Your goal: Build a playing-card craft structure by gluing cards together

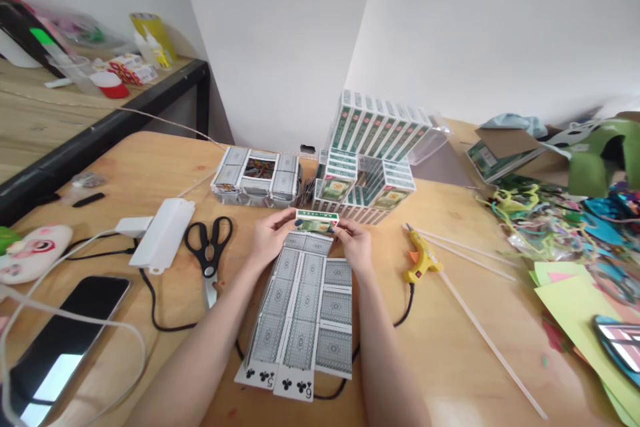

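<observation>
A green and white playing card box (pixel 317 220) is gripped at both ends by my hands. My left hand (pixel 273 235) has its fingers closed on the left end, and my right hand (pixel 354 241) pinches the right end. Directly below it lies a long structure of playing cards (pixel 300 300), mostly backs up, with a five and a six of clubs at the near end. Whether the box touches the far end of the cards, I cannot tell. Behind the box stand stacked card boxes (pixel 380 127) and, to their left, a block covered in cards (pixel 257 177).
Black-handled scissors (pixel 209 247), a white power strip (pixel 164 233) and a phone (pixel 70 340) lie on the left. To the right are a yellow glue gun (pixel 423 259), glue sticks (pixel 490 340), coloured paper (pixel 575 320) and tangled craft scraps (pixel 530 213). A cord runs beneath my arms.
</observation>
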